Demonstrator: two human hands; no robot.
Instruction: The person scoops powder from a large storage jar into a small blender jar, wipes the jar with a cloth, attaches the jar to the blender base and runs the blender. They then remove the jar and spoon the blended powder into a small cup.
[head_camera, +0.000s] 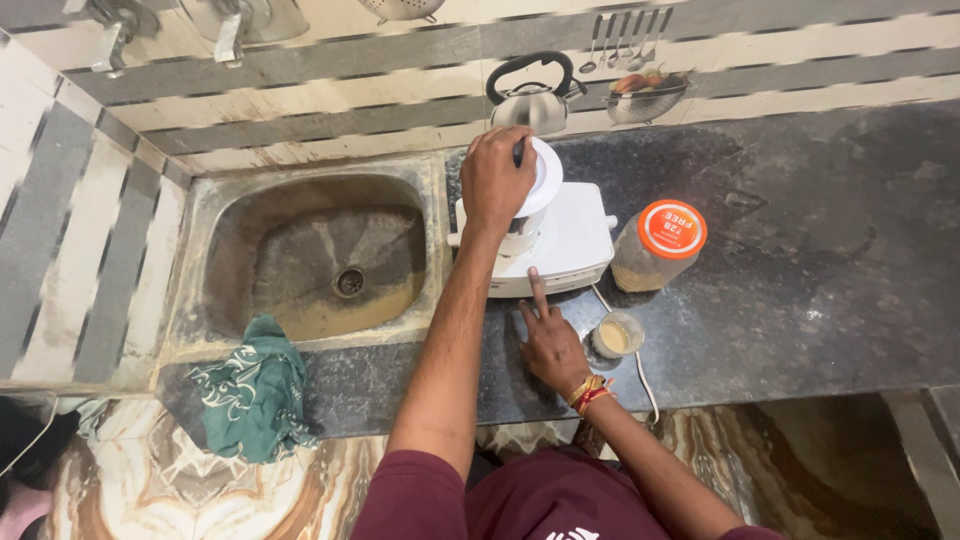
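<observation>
A white mixer grinder (570, 245) stands on the dark stone counter (800, 300), just right of the sink. My left hand (495, 180) rests on top of its jar, fingers wrapped over the round white lid (548, 175). My right hand (550, 345) lies on the counter in front of the mixer's base. Its index finger is stretched out and touches the base's front edge. It holds nothing, and red and gold bands circle its wrist. A small cup of beige contents (617, 335) sits right beside this hand.
A plastic jar with an orange lid (660, 245) stands right of the mixer, whose white cord (645, 385) trails off the counter edge. The steel sink (320, 260) is at left, with a green cloth (255, 395) on its front rim. A kettle (535, 100) and a steel bowl (645, 98) stand by the wall.
</observation>
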